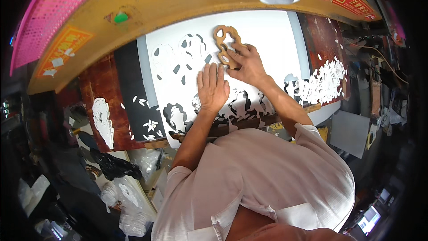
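Note:
My right hand (250, 66) grips a tan, looped cutting die (221, 43) at its lower right side. The die rests on a large white sheet (267, 31), and white shows through its openings. To its lower left, my left hand (213, 88) lies flat on the sheet with its fingers stretched out, holding nothing. Cut outlines and dark holes mark the sheet left of the die. Along its near edge, larger openings show the dark surface beneath.
A yellow machine beam (178, 11) arches across the far side. Small white offcuts (323, 82) are heaped at the right. A stack of white cut pieces (102, 122) lies on the reddish-brown board at the left. A pink perforated basket (58, 6) stands at the upper left.

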`<act>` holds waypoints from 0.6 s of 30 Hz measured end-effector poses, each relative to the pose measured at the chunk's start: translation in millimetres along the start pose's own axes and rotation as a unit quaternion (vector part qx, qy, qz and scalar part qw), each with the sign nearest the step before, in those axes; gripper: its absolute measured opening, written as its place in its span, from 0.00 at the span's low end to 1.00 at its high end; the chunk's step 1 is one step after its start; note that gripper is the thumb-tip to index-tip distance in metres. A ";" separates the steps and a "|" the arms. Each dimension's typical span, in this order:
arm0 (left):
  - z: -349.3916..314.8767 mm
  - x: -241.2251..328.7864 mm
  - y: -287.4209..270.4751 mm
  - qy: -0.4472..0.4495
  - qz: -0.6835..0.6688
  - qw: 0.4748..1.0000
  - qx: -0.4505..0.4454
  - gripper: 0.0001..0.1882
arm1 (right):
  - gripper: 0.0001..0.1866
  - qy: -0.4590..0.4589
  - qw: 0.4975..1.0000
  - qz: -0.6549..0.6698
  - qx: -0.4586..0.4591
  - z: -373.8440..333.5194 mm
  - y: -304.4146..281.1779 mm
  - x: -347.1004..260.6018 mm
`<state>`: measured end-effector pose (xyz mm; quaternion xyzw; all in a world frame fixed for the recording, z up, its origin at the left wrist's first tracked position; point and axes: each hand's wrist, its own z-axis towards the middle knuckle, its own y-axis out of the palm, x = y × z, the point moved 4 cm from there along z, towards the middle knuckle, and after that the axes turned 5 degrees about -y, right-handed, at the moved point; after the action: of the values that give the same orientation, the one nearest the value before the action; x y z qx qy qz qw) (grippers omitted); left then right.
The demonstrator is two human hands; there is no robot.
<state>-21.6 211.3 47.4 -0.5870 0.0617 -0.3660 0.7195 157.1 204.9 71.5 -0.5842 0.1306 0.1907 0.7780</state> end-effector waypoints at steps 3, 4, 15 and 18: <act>-7.4 3.6 1.8 0.001 -0.014 0.999 -0.044 0.30 | 0.29 0.185 0.898 0.399 -0.025 10.4 -41.2 34.2; -5.6 4.2 1.2 0.009 -0.009 0.999 -0.040 0.30 | 0.28 0.281 0.827 0.486 -0.011 19.9 -54.3 47.7; 3.9 0.6 7.6 0.012 0.007 1.000 -0.010 0.28 | 0.31 0.211 0.938 0.266 0.067 -0.5 -120.6 57.5; 0.5 0.3 6.6 0.010 -0.004 1.000 -0.018 0.28 | 0.31 0.192 0.980 0.055 0.021 -21.1 -95.2 58.4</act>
<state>-18.1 211.8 41.8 -0.5968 0.0729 -0.3734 0.7064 252.5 169.8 122.4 -0.5852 0.3131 0.1147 0.7391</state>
